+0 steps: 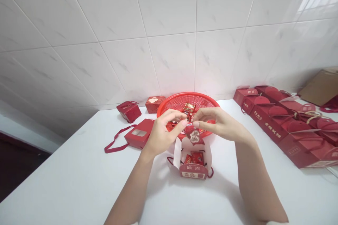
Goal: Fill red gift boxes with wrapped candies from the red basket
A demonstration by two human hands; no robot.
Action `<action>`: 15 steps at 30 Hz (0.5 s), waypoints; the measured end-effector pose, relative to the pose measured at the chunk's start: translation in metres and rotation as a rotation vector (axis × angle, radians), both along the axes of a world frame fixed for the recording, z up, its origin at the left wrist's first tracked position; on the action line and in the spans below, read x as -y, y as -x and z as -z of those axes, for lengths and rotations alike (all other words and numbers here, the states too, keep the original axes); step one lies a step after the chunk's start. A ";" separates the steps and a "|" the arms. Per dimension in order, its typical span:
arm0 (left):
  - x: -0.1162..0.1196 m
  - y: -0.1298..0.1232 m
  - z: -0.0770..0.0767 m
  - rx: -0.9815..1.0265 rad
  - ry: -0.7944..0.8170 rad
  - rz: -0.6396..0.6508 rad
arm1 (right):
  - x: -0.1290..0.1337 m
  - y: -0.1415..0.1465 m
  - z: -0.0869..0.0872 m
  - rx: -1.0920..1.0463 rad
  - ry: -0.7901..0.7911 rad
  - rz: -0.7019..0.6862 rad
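My left hand (167, 130) and my right hand (221, 123) meet over the near rim of a red plastic basket (194, 95). The thumb and fingers of each are pinched on a small wrapped candy (189, 124) held between them; its ends are partly hidden by the fingertips. Several wrapped candies (189, 107) in red and gold lie in the basket. Just below my hands stands a red gift box (193, 171) with its flaps open, white inside, and a cord at each side. Red candy packets (194, 158) lie in it.
To the left are a red box with a ribbon handle (138, 133), a small dark red box (129, 111) and a patterned red box (155, 104). Rows of closed red gift boxes (277, 123) stand at the right, a cardboard box (320, 86) behind them. A tiled wall (174, 56) backs the white table.
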State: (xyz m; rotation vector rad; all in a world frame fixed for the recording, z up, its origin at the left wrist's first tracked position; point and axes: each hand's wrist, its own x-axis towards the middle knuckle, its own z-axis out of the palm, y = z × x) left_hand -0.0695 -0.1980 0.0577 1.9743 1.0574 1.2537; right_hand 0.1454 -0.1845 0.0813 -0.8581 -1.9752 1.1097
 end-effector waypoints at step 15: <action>0.002 0.027 -0.010 -0.724 0.305 0.135 | 0.001 -0.020 0.002 0.645 -0.015 0.049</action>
